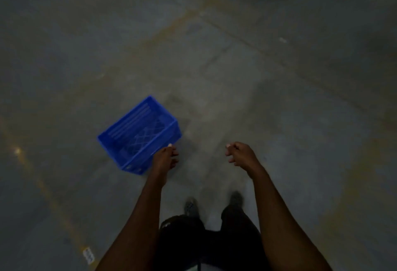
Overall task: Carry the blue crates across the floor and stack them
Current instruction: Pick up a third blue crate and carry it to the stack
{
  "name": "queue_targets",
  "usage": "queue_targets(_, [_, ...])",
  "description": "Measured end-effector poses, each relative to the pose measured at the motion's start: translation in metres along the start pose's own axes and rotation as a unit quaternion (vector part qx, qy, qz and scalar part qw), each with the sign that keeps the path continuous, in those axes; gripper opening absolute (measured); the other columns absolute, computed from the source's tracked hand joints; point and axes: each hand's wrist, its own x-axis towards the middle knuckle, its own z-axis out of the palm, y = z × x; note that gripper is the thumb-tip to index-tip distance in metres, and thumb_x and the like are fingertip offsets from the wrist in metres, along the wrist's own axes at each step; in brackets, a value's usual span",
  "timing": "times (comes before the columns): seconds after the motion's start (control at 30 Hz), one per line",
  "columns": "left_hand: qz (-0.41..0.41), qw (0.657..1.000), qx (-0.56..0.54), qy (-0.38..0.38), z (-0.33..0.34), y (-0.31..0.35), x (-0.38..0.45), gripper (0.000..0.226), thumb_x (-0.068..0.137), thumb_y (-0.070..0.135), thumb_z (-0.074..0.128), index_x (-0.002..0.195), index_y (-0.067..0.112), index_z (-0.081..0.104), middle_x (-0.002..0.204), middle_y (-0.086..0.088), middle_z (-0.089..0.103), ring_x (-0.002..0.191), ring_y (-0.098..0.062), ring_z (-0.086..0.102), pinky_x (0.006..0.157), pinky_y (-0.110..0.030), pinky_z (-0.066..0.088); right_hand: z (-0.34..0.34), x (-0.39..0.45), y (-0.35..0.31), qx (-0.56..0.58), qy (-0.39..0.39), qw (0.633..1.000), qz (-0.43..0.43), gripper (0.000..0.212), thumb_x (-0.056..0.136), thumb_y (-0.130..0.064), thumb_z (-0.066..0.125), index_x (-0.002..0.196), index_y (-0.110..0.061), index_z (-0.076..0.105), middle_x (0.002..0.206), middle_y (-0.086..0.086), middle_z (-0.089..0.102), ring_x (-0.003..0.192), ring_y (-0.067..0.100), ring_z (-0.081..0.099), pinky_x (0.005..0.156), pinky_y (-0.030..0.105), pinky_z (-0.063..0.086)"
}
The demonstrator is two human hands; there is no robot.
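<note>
One blue crate with a lattice bottom sits open side up on the concrete floor, ahead of me and to the left. My left hand hovers at the crate's near right wall. Its thumb is by the rim and its fingers are loosely curled and apart, with nothing visibly in them. I cannot tell whether the thumb touches the rim. My right hand is held out in front of me, well to the right of the crate, with its fingers loosely curled and apart and nothing in them. The view is dim and blurred.
Grey concrete floor spreads all around, with faded yellowish lines crossing it. My feet stand just below my hands. A small white scrap lies on the floor at the lower left.
</note>
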Motion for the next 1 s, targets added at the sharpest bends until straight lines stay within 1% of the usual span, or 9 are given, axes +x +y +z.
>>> queue_targets(0.13, [-0.028, 0.986, 0.106, -0.129, 0.073, -0.032, -0.021, 0.024, 0.104, 0.032, 0.049, 0.106, 0.011, 0.061, 0.067, 0.004, 0.063, 0.049, -0.009, 0.054, 0.045, -0.019, 0.04, -0.043, -0.061, 0.102, 0.075, 0.06, 0.992, 0.085, 0.019, 0.098, -0.028, 0.057, 0.1, -0.012, 0.065, 0.092, 0.008, 0.072, 0.063, 0.018, 0.062, 0.056, 0.025, 0.044])
queue_targets(0.23, [-0.054, 0.963, 0.194, -0.18, 0.135, -0.064, -0.054, 0.025, 0.104, 0.03, 0.051, 0.107, 0.01, 0.065, 0.086, -0.005, 0.067, 0.067, -0.019, 0.059, 0.055, -0.024, 0.046, -0.076, -0.116, 0.187, 0.15, 0.1, 0.97, 0.165, 0.018, 0.097, -0.028, 0.056, 0.103, -0.013, 0.065, 0.09, 0.006, 0.071, 0.062, 0.017, 0.062, 0.056, 0.024, 0.044])
queue_targets(0.33, [-0.082, 0.933, 0.263, -0.232, 0.2, -0.105, -0.09, 0.028, 0.102, 0.031, 0.052, 0.115, 0.009, 0.065, 0.096, -0.008, 0.068, 0.073, -0.022, 0.061, 0.061, -0.027, 0.048, -0.107, -0.177, 0.274, 0.254, 0.152, 0.928, 0.227, 0.023, 0.096, -0.028, 0.058, 0.108, -0.011, 0.066, 0.094, 0.01, 0.071, 0.064, 0.02, 0.062, 0.058, 0.024, 0.045])
queue_targets(0.47, [-0.108, 0.879, 0.355, -0.3, 0.292, -0.174, -0.143, 0.03, 0.101, 0.031, 0.054, 0.12, 0.01, 0.064, 0.114, -0.011, 0.066, 0.079, -0.024, 0.062, 0.067, -0.031, 0.048, -0.136, -0.279, 0.381, 0.408, 0.238, 0.837, 0.276, 0.014, 0.096, -0.023, 0.06, 0.094, -0.01, 0.067, 0.08, 0.008, 0.068, 0.057, 0.021, 0.061, 0.058, 0.025, 0.044])
queue_targets(0.53, [-0.107, 0.844, 0.401, -0.339, 0.34, -0.208, -0.178, 0.03, 0.101, 0.033, 0.054, 0.119, 0.011, 0.064, 0.117, -0.012, 0.065, 0.084, -0.026, 0.063, 0.07, -0.032, 0.049, -0.153, -0.327, 0.425, 0.461, 0.273, 0.794, 0.287, 0.01, 0.097, -0.02, 0.057, 0.091, -0.015, 0.063, 0.082, 0.007, 0.066, 0.063, 0.02, 0.061, 0.061, 0.026, 0.045])
queue_targets(0.7, [-0.056, 0.723, 0.54, -0.428, 0.466, -0.287, -0.272, 0.031, 0.104, 0.032, 0.051, 0.119, 0.009, 0.064, 0.112, -0.013, 0.066, 0.09, -0.03, 0.063, 0.083, -0.038, 0.048, -0.194, -0.433, 0.526, 0.592, 0.391, 0.636, 0.303, 0.018, 0.1, -0.016, 0.053, 0.085, -0.009, 0.061, 0.075, 0.011, 0.06, 0.053, 0.021, 0.054, 0.054, 0.023, 0.036])
queue_targets(0.87, [-0.013, 0.62, 0.609, -0.495, 0.578, -0.35, -0.357, 0.025, 0.104, 0.03, 0.052, 0.111, 0.01, 0.064, 0.103, -0.008, 0.066, 0.092, -0.029, 0.064, 0.099, -0.045, 0.048, -0.216, -0.5, 0.606, 0.651, 0.445, 0.529, 0.313, 0.017, 0.097, -0.022, 0.058, 0.098, -0.006, 0.065, 0.086, 0.012, 0.067, 0.062, 0.024, 0.06, 0.057, 0.026, 0.042])
queue_targets(0.93, [-0.01, 0.586, 0.633, -0.505, 0.624, -0.375, -0.38, 0.027, 0.103, 0.031, 0.054, 0.113, 0.009, 0.065, 0.106, -0.01, 0.067, 0.092, -0.03, 0.065, 0.093, -0.043, 0.049, -0.226, -0.52, 0.638, 0.681, 0.453, 0.485, 0.31, 0.017, 0.098, -0.02, 0.056, 0.098, -0.005, 0.065, 0.087, 0.014, 0.067, 0.066, 0.026, 0.061, 0.06, 0.029, 0.043])
queue_targets(1.0, [-0.014, 0.571, 0.645, -0.507, 0.673, -0.4, -0.402, 0.028, 0.102, 0.029, 0.055, 0.114, 0.006, 0.066, 0.108, -0.014, 0.067, 0.086, -0.029, 0.065, 0.08, -0.037, 0.05, -0.243, -0.538, 0.666, 0.7, 0.464, 0.448, 0.306, 0.017, 0.099, -0.017, 0.054, 0.096, -0.004, 0.064, 0.087, 0.015, 0.066, 0.068, 0.027, 0.061, 0.061, 0.031, 0.043])
